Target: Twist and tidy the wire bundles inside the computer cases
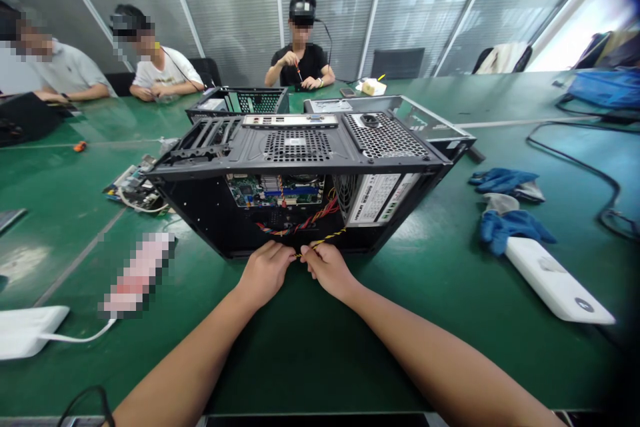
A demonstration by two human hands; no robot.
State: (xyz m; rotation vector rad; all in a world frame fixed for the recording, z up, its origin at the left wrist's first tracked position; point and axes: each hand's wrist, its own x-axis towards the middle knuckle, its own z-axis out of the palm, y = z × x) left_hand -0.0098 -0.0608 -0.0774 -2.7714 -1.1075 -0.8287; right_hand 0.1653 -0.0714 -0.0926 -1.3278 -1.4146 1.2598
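Observation:
A black computer case [300,163] lies with its open side toward me and its back panel facing up. Inside it are a motherboard [277,191] and, at the right, a power supply [383,200] with a label. A twisted yellow and black cable [331,235] runs from the power supply down to my hands. My left hand [267,271] pinches the cable's left stretch at the case's lower edge. Close beside it, my right hand [330,269] grips the same cable between thumb and fingers. Red and multicoloured wires [300,223] hang loosely behind the hands.
Blue gloves [515,223] and a white power bank [557,280] lie at the right. On the left are a loose circuit board [137,188], a blurred phone [137,273] and a white charger [30,330]. More cases stand behind; several people sit across the green table [320,360].

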